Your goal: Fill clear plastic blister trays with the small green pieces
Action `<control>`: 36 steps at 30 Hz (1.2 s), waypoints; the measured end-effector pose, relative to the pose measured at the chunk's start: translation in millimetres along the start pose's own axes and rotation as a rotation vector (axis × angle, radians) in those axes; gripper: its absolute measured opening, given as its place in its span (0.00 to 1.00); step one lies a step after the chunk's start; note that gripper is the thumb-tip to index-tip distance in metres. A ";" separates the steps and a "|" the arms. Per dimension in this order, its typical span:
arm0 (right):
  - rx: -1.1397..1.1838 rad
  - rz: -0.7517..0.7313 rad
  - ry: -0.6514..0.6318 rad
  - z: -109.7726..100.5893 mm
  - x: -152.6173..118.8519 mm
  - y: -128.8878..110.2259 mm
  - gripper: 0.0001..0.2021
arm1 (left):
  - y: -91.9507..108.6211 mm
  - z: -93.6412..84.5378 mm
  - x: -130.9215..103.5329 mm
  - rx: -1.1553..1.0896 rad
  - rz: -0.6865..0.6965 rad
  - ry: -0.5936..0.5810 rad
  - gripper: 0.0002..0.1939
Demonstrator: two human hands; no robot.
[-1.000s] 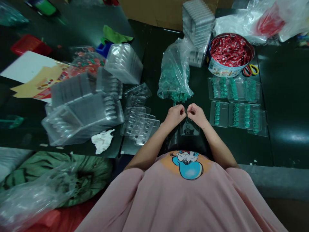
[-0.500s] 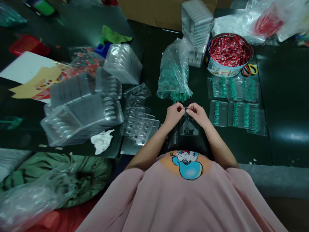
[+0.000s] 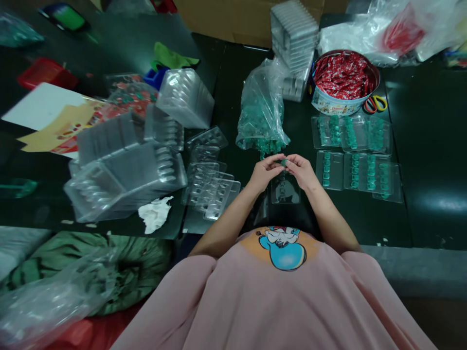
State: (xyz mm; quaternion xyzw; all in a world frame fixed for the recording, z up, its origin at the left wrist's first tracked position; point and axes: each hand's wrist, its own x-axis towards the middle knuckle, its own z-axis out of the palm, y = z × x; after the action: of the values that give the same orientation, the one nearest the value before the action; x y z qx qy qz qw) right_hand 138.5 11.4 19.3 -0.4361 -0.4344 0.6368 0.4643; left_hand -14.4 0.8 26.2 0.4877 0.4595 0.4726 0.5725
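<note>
My left hand (image 3: pixel 267 172) and my right hand (image 3: pixel 299 170) meet above a clear plastic tray (image 3: pixel 286 193) at the table's front edge. Between their fingertips is a small green piece (image 3: pixel 284 163); fingers of both hands press on it. Just beyond them, a clear bag (image 3: pixel 260 109) lies with its mouth toward me, and green pieces (image 3: pixel 270 145) spill from it. To the right, clear trays hold rows of green pieces (image 3: pixel 355 171). Left of my left arm lie loose clear trays (image 3: pixel 219 197) without green pieces.
Stacked clear trays (image 3: pixel 126 170) fill the left, with a white crumpled tissue (image 3: pixel 155 214) in front. At the back right stand a round tin (image 3: pixel 337 103) of red packets and scissors (image 3: pixel 375 104). More stacked trays (image 3: pixel 295 36) stand at the back beside a cardboard box (image 3: pixel 233 19).
The fingers of both hands have shifted around the green piece, which now shows more plainly. My left fingers are more stretched out. The view has moved slightly.
</note>
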 end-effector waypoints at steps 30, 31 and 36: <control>-0.030 0.103 0.104 -35.6 -1.8 11.2 0.16 | -30.0 -11.8 13.9 0.753 0.172 -0.034 0.12; -0.036 0.099 0.105 -36.0 -1.6 11.9 0.16 | -30.0 -11.5 14.0 0.798 0.185 -0.041 0.12; -0.066 0.083 0.104 -37.0 -0.3 15.3 0.15 | -32.6 -10.4 15.0 0.870 0.263 -0.112 0.11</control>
State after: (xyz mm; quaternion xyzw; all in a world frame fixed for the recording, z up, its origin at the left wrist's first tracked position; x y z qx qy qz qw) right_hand 170.8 13.8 -4.3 -0.5012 -0.4118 0.6174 0.4449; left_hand -19.7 14.3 -8.2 0.7619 0.5176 0.2772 0.2733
